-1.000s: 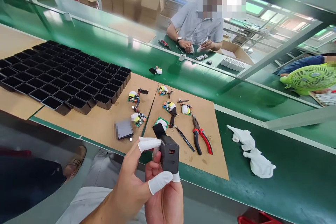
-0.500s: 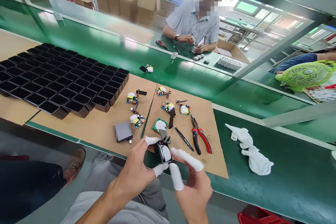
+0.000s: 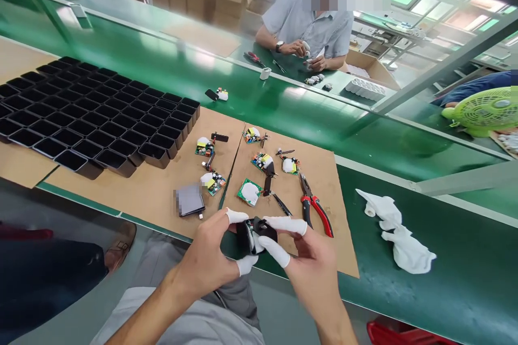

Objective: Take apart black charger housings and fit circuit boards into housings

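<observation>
My left hand [image 3: 208,253], white covers on its fingertips, grips a small black plastic case [image 3: 243,238] at the bench's front edge. White material and part of a circuit board show inside its opening. With thumb and finger, my right hand [image 3: 313,261] pinches a black end piece [image 3: 270,233] that stands tilted beside the opening. Whether the piece touches the case rim I cannot tell. Just beyond my hands lie a green circuit board with a white pad [image 3: 250,192], black tweezers [image 3: 281,205] partly hidden by my right fingers, and red-and-black pliers [image 3: 314,205].
Rows of open black cases [image 3: 101,118] stand on cardboard at left. Several circuit boards [image 3: 263,161] and a dark square display-like part [image 3: 190,199] lie nearer. White cloth pieces [image 3: 410,250] rest at right. Across the bench sits a co-worker [image 3: 307,27], near a green fan [image 3: 485,110].
My right hand has closed on the black end piece and turned it down beside the case opening. The view has shifted slightly, and my right fingers now cover part of the tweezers.
</observation>
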{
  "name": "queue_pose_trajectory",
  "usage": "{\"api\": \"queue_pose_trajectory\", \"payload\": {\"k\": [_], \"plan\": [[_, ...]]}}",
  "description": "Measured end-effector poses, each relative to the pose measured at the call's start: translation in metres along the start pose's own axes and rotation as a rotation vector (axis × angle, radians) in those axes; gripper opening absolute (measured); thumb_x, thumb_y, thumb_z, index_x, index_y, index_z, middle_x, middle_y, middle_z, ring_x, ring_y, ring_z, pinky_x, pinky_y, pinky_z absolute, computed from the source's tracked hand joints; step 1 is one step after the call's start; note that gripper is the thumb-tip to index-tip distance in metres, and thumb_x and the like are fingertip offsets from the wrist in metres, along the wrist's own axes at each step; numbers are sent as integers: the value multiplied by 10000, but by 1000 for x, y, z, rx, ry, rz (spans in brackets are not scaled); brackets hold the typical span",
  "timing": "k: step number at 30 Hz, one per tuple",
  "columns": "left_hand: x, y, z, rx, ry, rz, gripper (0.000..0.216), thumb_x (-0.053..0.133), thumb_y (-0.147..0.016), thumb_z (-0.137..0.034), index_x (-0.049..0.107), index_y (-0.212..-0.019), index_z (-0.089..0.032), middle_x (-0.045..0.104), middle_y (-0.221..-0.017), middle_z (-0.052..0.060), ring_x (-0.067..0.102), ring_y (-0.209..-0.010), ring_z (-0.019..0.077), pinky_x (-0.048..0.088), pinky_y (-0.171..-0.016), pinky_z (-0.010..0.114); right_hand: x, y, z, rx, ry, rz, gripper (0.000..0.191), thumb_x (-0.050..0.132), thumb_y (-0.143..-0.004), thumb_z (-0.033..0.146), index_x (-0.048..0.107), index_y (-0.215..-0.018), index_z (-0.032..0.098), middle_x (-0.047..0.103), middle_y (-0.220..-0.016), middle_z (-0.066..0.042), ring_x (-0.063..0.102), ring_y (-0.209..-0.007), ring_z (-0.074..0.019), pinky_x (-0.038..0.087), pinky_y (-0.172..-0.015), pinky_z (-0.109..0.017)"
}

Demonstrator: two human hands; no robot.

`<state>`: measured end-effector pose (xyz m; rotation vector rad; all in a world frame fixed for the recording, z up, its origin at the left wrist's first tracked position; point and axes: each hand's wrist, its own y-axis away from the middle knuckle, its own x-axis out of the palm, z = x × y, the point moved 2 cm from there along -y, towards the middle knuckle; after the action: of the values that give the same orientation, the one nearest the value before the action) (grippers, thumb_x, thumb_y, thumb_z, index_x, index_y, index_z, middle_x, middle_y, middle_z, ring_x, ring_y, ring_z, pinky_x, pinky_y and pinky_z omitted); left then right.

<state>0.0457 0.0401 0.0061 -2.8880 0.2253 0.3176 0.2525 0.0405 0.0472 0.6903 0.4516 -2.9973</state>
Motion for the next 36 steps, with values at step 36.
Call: {"api": "queue_pose_trajectory", "payload": {"k": [36], "plan": [[33,-3,8,202,-303,-296,320,662,-655,-85,514,-865,-276,654,-783,19,636,-705,234,492,-625,342,33,36,16,-357,799,-141,112,661,-1105,127,712,-1061,217,700,-1127,-122,778,-914,-215,604,-687,-280]]}}
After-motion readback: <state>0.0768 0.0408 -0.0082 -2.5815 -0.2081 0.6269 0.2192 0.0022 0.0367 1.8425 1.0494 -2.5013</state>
